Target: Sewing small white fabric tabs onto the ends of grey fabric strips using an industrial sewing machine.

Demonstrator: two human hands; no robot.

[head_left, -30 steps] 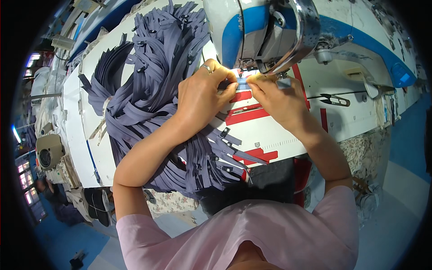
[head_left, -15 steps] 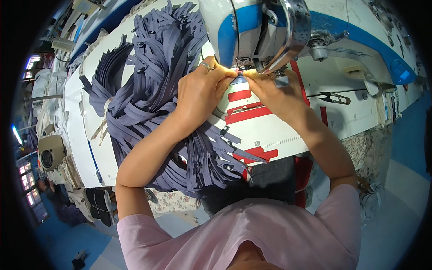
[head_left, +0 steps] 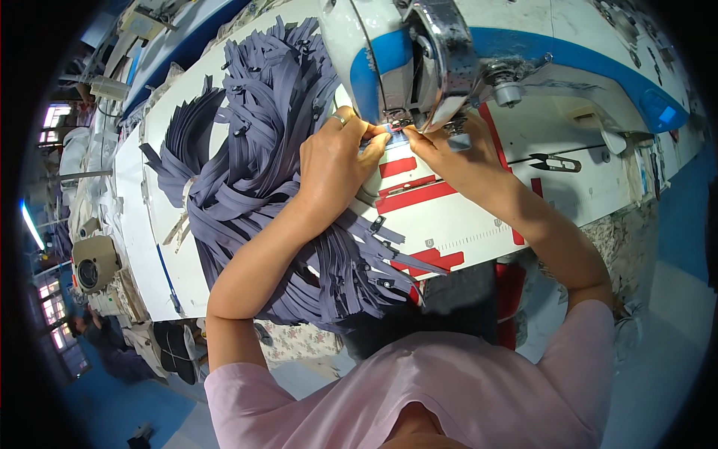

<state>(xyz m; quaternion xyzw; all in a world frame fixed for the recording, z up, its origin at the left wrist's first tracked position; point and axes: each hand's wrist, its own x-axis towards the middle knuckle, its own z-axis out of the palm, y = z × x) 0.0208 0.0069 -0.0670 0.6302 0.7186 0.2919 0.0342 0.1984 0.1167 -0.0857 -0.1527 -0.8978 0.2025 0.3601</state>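
Note:
Both hands meet under the head of a white and blue sewing machine [head_left: 381,56], close to the presser foot [head_left: 400,120]. Thumb and fingers of my left hand [head_left: 333,165] pinch together at the left of the foot. From the other side, my right hand [head_left: 456,159] is also closed, its fingertips against the foot area. Between them lies a small blue-grey piece [head_left: 398,138] with a trace of red by it; my fingers mostly cover it, so its kind is unclear. A large heap of grey-purple zippers [head_left: 258,150] lies left of my left hand, its ends passing beneath my left forearm.
Red tape strips [head_left: 415,197] mark the white machine table [head_left: 479,232]. Black thread snips [head_left: 555,163] lie right of my right hand. A blue stick-like tool [head_left: 168,278] rests at the table's left. Beyond the left edge stands a beige device [head_left: 96,263]; a person [head_left: 108,344] is farther off.
The whole view has shifted slightly, with the machine head appearing farther left. Both hands stay at the presser foot; my left thumb sits a little lower against the piece.

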